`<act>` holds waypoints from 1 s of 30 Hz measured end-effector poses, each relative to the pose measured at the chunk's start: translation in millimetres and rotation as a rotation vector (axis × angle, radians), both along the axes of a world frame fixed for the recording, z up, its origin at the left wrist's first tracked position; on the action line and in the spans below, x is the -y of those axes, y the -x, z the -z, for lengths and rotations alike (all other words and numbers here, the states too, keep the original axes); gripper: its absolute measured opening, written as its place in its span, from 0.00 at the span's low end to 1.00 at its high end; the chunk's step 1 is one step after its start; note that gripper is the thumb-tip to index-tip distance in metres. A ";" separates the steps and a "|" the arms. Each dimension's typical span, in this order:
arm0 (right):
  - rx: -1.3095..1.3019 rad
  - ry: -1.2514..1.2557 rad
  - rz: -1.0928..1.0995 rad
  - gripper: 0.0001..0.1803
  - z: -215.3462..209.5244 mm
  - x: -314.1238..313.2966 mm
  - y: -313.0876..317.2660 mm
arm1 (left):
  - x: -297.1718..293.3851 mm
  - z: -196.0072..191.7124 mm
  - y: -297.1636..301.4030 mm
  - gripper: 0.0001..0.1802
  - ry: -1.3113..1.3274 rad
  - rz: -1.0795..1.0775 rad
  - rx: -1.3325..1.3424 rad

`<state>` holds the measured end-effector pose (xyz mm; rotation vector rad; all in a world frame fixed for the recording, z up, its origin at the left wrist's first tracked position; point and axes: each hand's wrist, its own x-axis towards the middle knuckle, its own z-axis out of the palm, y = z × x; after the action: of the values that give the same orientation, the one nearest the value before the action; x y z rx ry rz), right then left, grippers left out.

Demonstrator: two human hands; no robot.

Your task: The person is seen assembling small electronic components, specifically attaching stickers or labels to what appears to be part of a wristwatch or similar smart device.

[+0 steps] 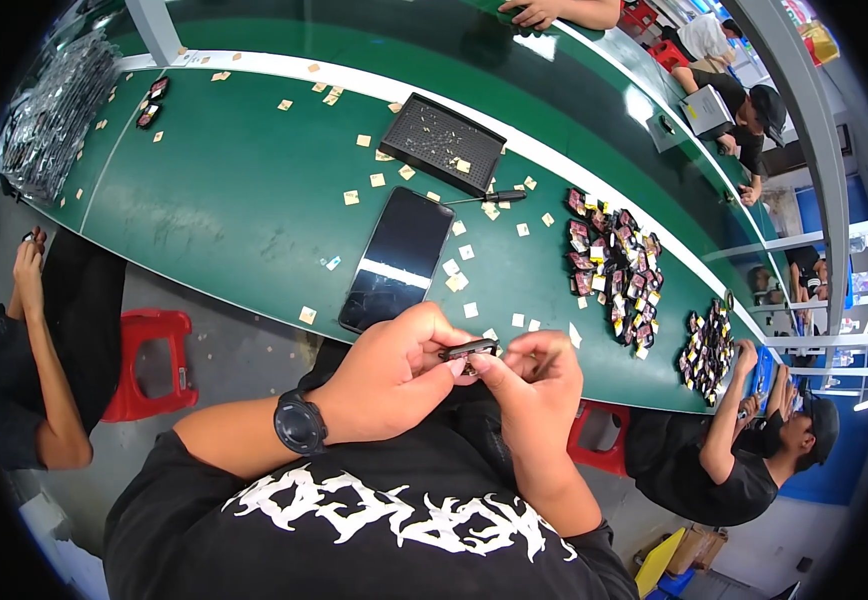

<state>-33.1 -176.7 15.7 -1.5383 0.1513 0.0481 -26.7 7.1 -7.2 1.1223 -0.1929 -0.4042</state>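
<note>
Close to my body, at the table's near edge, both hands pinch a small black part (pixel 470 350) with a curved casing. My left hand (pixel 389 375), with a black watch on its wrist, grips its left side. My right hand (pixel 532 378) presses the other side with its thumb. Fingers cover much of the part, so its exact kind is unclear. Just beyond my hands a dark-screened tablet (pixel 401 255) lies on the green table (pixel 244 200). Behind it are a black tray (pixel 392 152) with small bits in it and a screwdriver (pixel 506 196).
Small pale paper squares (pixel 364 141) are scattered about. To the right lie two piles of small black parts, a nearer pile (pixel 619 270) and a farther pile (pixel 706 350). Clear plastic trays (pixel 59 120) are stacked far left. Co-workers sit on both sides; a red stool (pixel 149 365) stands left.
</note>
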 end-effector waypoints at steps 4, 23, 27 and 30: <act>-0.088 -0.069 -0.067 0.11 -4.8 0.1 -9.6 | -3.3 0.3 -4.6 0.12 0.048 0.064 -0.034; 0.070 -0.202 -0.226 0.09 10.4 -2.2 -11.3 | -0.5 15.2 0.0 0.15 0.118 -0.083 0.114; -0.085 -0.182 -0.250 0.10 13.6 2.7 -26.7 | 5.6 12.8 -3.6 0.16 0.156 -0.133 -0.065; 0.045 0.055 -0.234 0.11 -10.6 6.0 -26.5 | 14.4 -15.2 -6.1 0.15 0.285 -0.195 -0.300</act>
<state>-6.6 -182.7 26.2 -1.6052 -0.0644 0.1957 -20.6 -7.3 8.0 0.7807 0.1207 -0.3531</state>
